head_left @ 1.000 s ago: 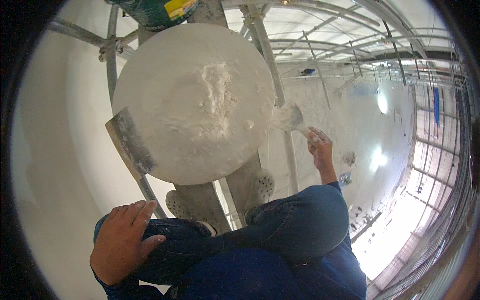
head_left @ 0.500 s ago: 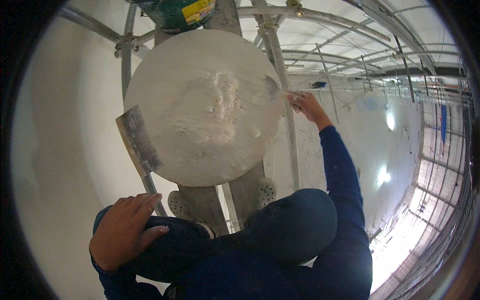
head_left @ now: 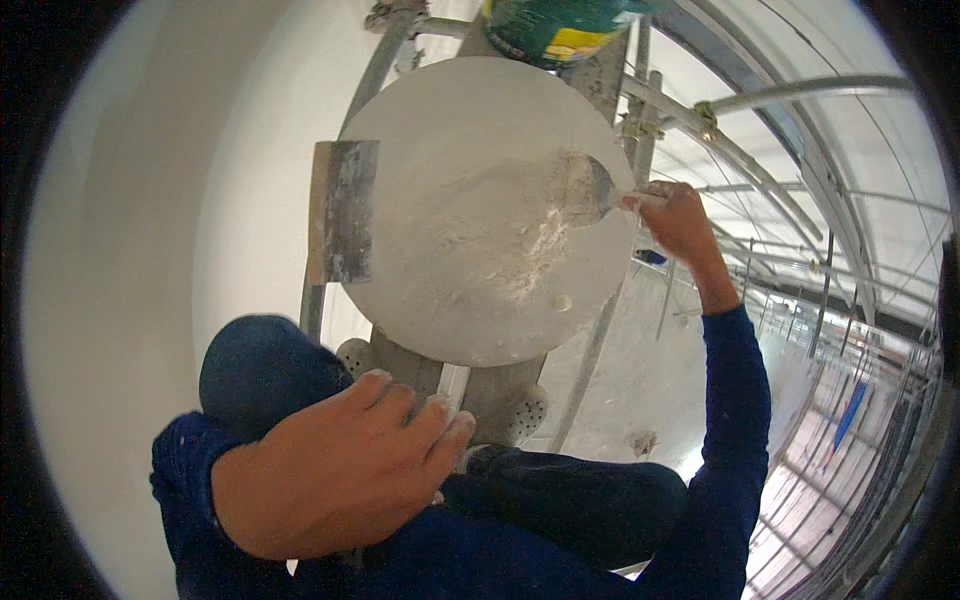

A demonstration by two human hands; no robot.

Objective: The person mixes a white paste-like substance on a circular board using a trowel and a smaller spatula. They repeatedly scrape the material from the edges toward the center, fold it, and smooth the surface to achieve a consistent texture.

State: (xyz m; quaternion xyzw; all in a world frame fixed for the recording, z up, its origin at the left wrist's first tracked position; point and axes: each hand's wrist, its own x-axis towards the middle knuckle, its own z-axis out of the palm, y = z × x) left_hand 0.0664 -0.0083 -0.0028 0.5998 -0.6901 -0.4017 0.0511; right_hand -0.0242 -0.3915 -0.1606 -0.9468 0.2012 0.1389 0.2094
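Observation:
My right hand (head_left: 681, 222) is closed round the pale handle of a putty knife (head_left: 600, 190). Its broad metal blade meets whitish, lumpy plaster (head_left: 500, 245) in a wide round basin (head_left: 410, 120). A wide, flat scraper blade (head_left: 349, 212) with a wooden edge lies across the basin's left rim, touched by neither hand. My left hand (head_left: 350, 465) hovers over my lap, back upward, with its fingers loosely spread and bent a little. Nothing shows in it, though its palm is hidden.
A dark green bucket (head_left: 560, 30) with a yellow label stands beyond the basin. Scaffold tubes (head_left: 680, 110) run behind and to the right. Planks (head_left: 480, 395) lie under the basin, with my perforated shoes beside it. A pale wall (head_left: 130, 250) rises at the left.
My left hand has lifted off my left knee and moved right, over my lap. The putty knife has shifted inward from the basin's right rim onto the plaster. The whole view has turned.

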